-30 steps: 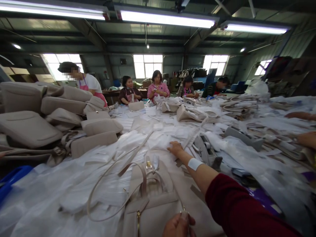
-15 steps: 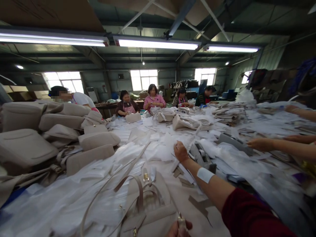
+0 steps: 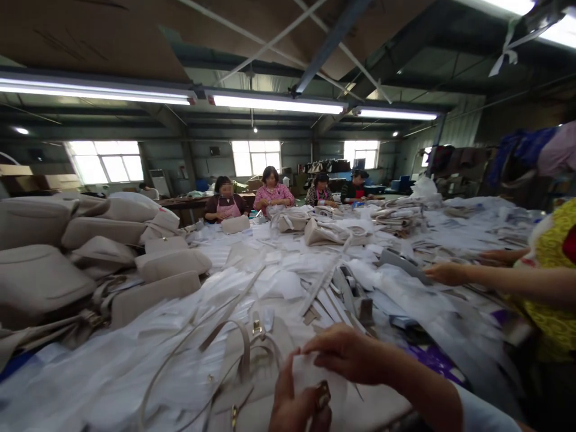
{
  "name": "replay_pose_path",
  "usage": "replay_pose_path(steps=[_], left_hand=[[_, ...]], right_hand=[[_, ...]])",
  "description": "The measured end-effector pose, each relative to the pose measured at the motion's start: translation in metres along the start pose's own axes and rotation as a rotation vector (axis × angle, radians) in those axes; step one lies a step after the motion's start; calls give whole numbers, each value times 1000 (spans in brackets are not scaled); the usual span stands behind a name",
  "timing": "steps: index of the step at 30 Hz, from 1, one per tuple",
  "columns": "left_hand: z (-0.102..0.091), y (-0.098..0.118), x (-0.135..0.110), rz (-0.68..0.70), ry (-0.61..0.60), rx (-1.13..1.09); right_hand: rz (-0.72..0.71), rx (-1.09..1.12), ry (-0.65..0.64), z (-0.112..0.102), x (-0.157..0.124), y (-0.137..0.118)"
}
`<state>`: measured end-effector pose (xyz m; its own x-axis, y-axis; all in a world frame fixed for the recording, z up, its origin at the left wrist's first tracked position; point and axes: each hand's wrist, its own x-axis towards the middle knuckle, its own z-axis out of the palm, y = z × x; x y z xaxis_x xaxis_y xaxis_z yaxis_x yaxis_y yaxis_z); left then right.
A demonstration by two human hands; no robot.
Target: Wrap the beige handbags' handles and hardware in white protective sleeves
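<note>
A small gold-toned metal clasp [image 3: 323, 393] is gripped between the thumb and fingers of the left hand [image 3: 297, 408], while a thin, translucent white sheet [image 3: 308, 373] appears pinched at its top edge by the right hand [image 3: 355, 357], fingers bent. Just beside the hands, at ten o'clock, the soft beige leather-like bag [image 3: 261, 397] is laid flat, partly hidden. The sheet could be creased or torn if it is pulled against the clasp's hard edges; the clasp could be dropped if the grip is loosened, and the looped beige strap [image 3: 246, 343] could be snagged by a sleeve. Loose white wrapping [image 3: 135, 354] is spread at nine o'clock, beige bags [image 3: 155, 297] are heaped beyond at ten, and reach is hindered by a grey box-like object [image 3: 363, 307] at twelve and a co-worker's hand [image 3: 443, 273] at two.
</note>
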<state>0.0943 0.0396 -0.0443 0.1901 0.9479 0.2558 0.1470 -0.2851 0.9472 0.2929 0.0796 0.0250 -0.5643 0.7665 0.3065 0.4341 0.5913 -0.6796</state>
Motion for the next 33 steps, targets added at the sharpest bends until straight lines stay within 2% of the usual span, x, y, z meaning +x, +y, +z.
replay_pose_path(steps=[2, 4, 6, 8, 10, 13, 17, 19, 21, 24, 27, 29, 33], left_hand=[[-1, 9, -7, -43, -71, -46], [-4, 15, -11, -143, -97, -101], [-8, 18, -13, -215, -110, -147], [-11, 17, -14, -216, -114, -157], [-12, 14, -15, -152, -87, -101], [-12, 13, -17, 1, -3, 67], [-14, 13, -15, 97, -21, 181], [-15, 11, -13, 90, -28, 170], [-16, 8, -11, 49, 16, 159], [-17, 4, -9, -100, 125, 131], [-16, 3, -8, -245, 145, 114], [-15, 4, -9, -232, 137, 153], [-12, 8, -12, -66, 176, 224]], right_hand=[[89, 262, 145, 6, -1, -4], [200, 646, 301, 19, -5, 0], [333, 963, 326, 38, -12, 7], [469, 1084, 297, 58, -20, 12], [536, 1105, 319, 75, -27, 12], [546, 1132, 386, 90, -31, 9], [557, 1181, 317, 99, -34, 3], [530, 1219, 309, 104, -36, -1], [518, 1219, 333, 108, -38, -4], [536, 1170, 355, 108, -39, -6], [561, 1055, 332, 101, -35, -2], [585, 950, 322, 93, -31, 3], [598, 794, 308, 80, -22, 8]])
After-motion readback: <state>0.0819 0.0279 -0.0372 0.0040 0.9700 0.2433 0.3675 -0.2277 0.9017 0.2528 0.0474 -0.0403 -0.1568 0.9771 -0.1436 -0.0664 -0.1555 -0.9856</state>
